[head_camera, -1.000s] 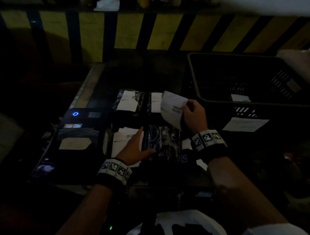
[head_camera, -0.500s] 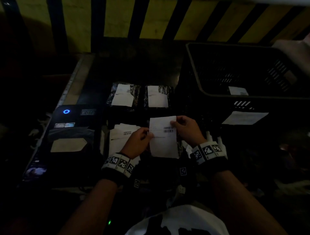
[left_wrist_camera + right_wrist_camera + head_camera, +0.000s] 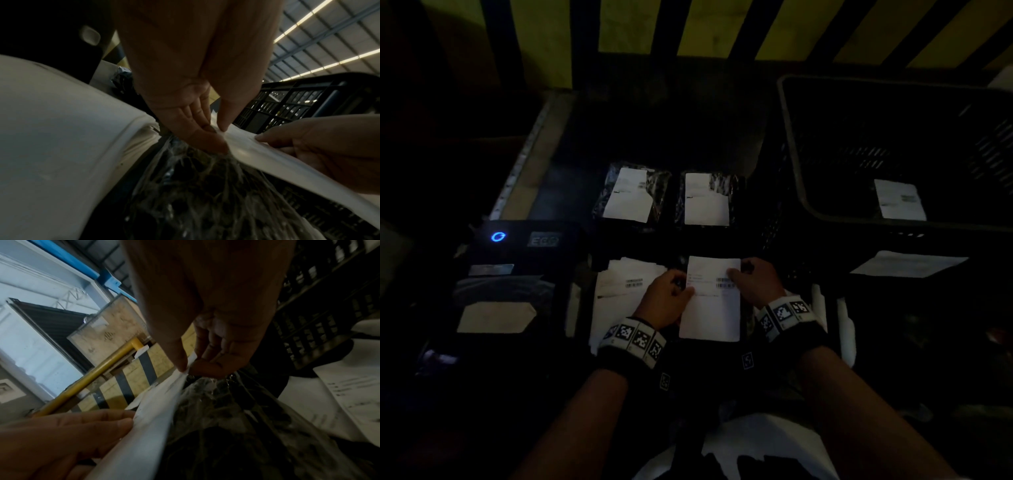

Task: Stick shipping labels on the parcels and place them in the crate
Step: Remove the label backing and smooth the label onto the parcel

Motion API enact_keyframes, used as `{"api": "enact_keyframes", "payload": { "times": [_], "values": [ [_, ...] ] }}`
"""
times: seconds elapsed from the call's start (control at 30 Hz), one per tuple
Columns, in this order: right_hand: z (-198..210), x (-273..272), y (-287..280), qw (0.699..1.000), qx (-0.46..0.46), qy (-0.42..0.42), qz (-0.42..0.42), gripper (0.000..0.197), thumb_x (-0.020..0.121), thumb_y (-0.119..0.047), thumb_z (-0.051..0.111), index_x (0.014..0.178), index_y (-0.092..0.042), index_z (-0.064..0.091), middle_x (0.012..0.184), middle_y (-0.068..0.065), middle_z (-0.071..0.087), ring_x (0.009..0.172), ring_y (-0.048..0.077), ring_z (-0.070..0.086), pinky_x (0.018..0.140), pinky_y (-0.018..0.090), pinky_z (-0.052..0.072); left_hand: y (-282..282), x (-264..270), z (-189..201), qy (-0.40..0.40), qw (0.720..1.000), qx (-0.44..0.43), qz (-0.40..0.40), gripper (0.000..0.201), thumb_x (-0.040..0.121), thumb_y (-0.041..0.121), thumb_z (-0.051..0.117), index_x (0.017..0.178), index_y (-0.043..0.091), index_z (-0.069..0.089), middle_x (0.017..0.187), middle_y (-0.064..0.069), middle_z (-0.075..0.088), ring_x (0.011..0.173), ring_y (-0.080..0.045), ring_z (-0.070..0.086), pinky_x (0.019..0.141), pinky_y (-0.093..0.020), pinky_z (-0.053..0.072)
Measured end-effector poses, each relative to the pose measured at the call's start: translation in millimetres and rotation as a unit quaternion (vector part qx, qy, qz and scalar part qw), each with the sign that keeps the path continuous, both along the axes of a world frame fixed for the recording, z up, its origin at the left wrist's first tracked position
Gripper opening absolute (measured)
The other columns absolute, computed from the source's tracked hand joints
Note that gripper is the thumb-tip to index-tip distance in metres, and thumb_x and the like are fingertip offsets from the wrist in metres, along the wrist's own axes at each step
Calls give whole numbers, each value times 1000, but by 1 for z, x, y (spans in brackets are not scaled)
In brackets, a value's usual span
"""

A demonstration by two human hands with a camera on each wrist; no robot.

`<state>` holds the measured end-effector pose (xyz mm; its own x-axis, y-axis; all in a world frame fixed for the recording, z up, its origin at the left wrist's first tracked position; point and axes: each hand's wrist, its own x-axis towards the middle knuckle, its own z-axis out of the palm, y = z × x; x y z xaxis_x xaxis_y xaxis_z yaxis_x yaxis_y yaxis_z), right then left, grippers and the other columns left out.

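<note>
From the head view both hands pinch one label (image 3: 711, 301) at lower centre, the left hand (image 3: 666, 298) its left edge and the right hand (image 3: 755, 281) its right; only the wrist views show the plastic-wrapped parcel (image 3: 205, 186) beneath, thumb above and fingers under the sheet. Two labelled parcels (image 3: 631, 195) lie higher on the dark table (a crate (image 3: 825, 212) at right holds another), before a yellow-and-black striped wall. The barcode text is too small to read.

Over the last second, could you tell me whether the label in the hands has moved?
Yes. The label has come down from beside the far parcels to lie over the near parcel, beside the label stack.
</note>
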<state>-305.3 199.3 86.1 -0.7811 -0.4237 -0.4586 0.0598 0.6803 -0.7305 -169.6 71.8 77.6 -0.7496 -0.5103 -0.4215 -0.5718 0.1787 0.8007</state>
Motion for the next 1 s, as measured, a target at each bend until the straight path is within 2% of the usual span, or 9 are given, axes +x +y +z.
{"api": "enact_keyframes", "payload": {
  "times": [0.13, 0.23, 0.37, 0.53, 0.6, 0.73, 0.83, 0.93, 1.0],
  "values": [
    [-9, -7, -2, 999, 32, 12, 28, 29, 88, -23, 63, 107, -1, 62, 111, 17, 66, 102, 30, 62, 77, 26, 43, 1, -5, -11, -24, 1000, -3, 7, 17, 90, 25, 59, 103, 19, 52, 82, -8, 63, 76, -20, 61, 52, -22, 46],
    [-14, -9, -4, 998, 46, 14, 41, 30, 88, -24, 63, 108, -1, 62, 113, 17, 66, 104, 30, 62, 80, 27, 44, 2, -7, -13, -28, 999, -5, 17, 19, 89, 25, 60, 102, 20, 49, 71, -3, 57, 67, -13, 56, 47, -20, 43],
    [-18, -9, -5, 997, 58, 27, 53, 30, 89, -24, 63, 107, 1, 61, 112, 16, 65, 102, 28, 61, 74, 23, 40, 1, -7, -16, -25, 999, -15, 15, 30, 88, 25, 62, 113, 17, 47, 68, -2, 56, 63, -11, 54, 49, -20, 41],
    [-19, -6, -5, 996, 56, 35, 52, 31, 90, -24, 62, 109, -1, 59, 114, 17, 64, 104, 28, 61, 73, 22, 39, 3, -4, -20, -8, 999, -29, 12, 41, 87, 24, 62, 125, 24, 46, 66, 0, 56, 60, -8, 55, 52, -17, 42],
    [-18, -4, -5, 997, 51, 38, 52, 33, 90, -23, 62, 116, -2, 57, 119, 15, 63, 108, 27, 60, 76, 21, 40, 4, -4, -22, -5, 999, -36, 9, 42, 87, 25, 62, 126, 23, 47, 65, 0, 56, 59, -8, 54, 51, -16, 41],
    [-18, -4, 0, 999, -13, 23, 34, 61, 88, -22, 63, 143, -13, 37, 135, 9, 55, 121, 28, 55, 100, 31, 46, 3, -4, -24, -3, 999, -47, 1, 41, 88, 26, 61, 126, 22, 47, 65, 1, 54, 58, -6, 52, 46, -10, 38],
    [-15, -1, 5, 999, 11, 42, 31, 66, 89, -30, 60, 147, -19, 31, 135, 9, 55, 120, 27, 56, 101, 34, 47, 3, -3, -25, -3, 998, -56, 2, 40, 88, 26, 62, 125, 22, 48, 64, 0, 54, 58, -8, 52, 49, -15, 38],
    [-11, 5, 13, 994, 46, 93, 44, 58, 89, -36, 57, 141, -19, 39, 133, 10, 55, 118, 27, 55, 98, 36, 47, 3, -3, -29, -2, 998, -61, 7, 40, 87, 26, 62, 125, 22, 49, 68, -1, 55, 64, -13, 55, 52, -18, 39],
    [-7, 5, 20, 990, 86, 103, 40, 41, 89, -40, 56, 123, -17, 56, 123, 10, 61, 109, 26, 59, 90, 32, 50, 3, -3, -29, -1, 998, -57, 5, 42, 87, 26, 62, 126, 21, 48, 72, -3, 56, 71, -18, 57, 57, -21, 42]
  ]
}}
